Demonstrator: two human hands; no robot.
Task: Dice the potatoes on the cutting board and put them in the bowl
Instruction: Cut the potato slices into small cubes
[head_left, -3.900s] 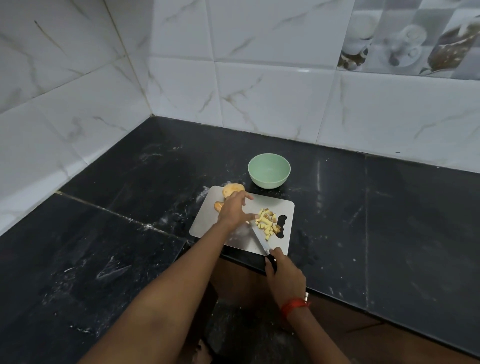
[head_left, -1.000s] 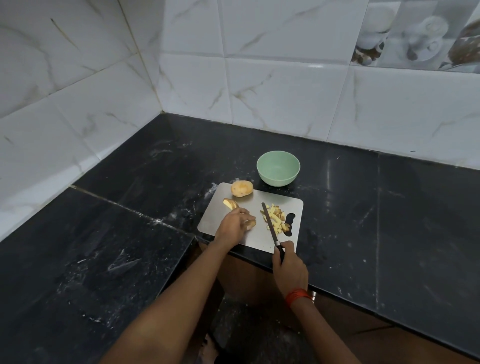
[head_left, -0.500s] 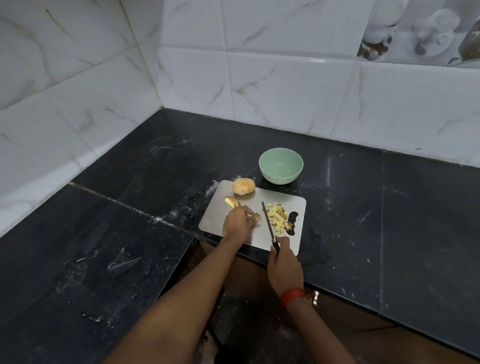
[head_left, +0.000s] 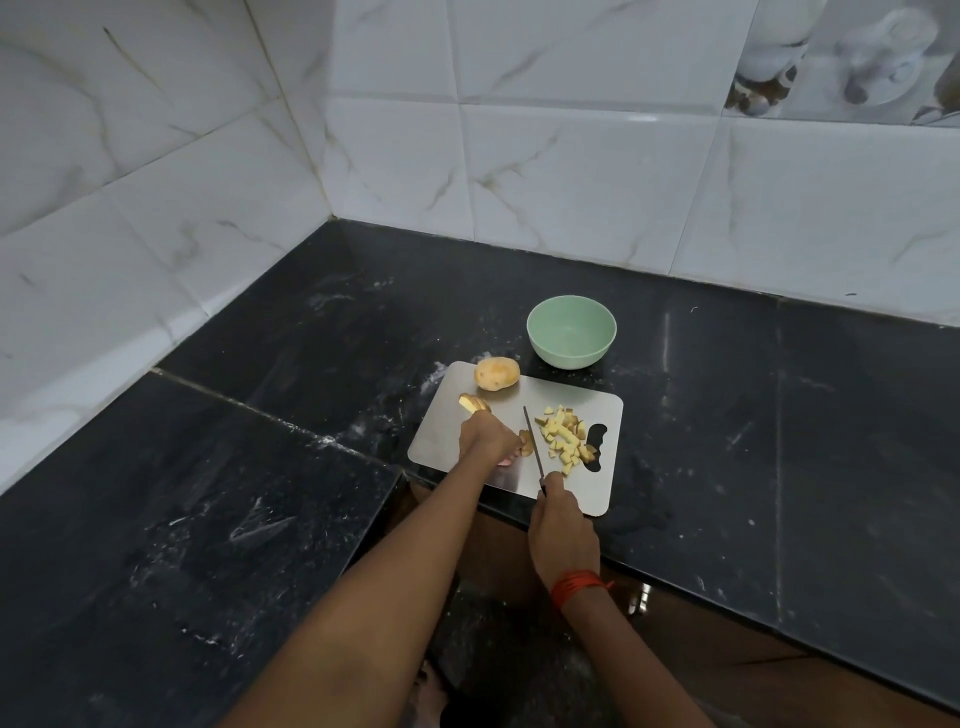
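Left hand (head_left: 487, 435) pinned potato piece (head_left: 525, 444) on cutting board (head_left: 441, 441) at counter (head_left: 779, 415) front edge; right hand (head_left: 563, 525) gripped knife (head_left: 533, 441). Diced potato (head_left: 563, 439) near board's right edge; bowl (head_left: 571, 332) behind.

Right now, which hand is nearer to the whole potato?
Left. The left hand rests on the cutting board just below the whole potato; the right hand grips the knife at the board's near edge.

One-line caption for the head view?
Left hand steadies a potato piece; right hand slices with a knife; bowl empty.
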